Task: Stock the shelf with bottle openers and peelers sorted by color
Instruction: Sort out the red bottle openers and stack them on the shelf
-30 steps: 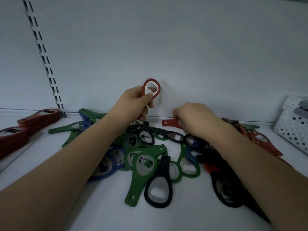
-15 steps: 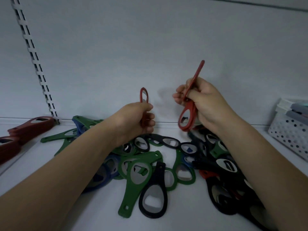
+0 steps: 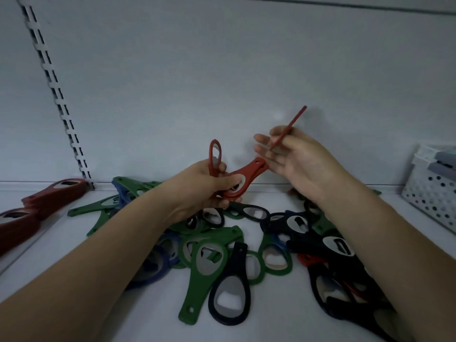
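left hand (image 3: 207, 188): grip now holds two red openers (image 3: 243, 180), one just passed over. right hand (image 3: 293, 159): pinches a third red opener (image 3: 287, 130). red batch growing.

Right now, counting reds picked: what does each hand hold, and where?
Left hand: two red plastic bottle openers, around their looped heads. Right hand: another red opener, mid-handle.

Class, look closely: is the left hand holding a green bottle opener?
No, the left hand grips two red bottle openers; the green ones lie on the shelf.
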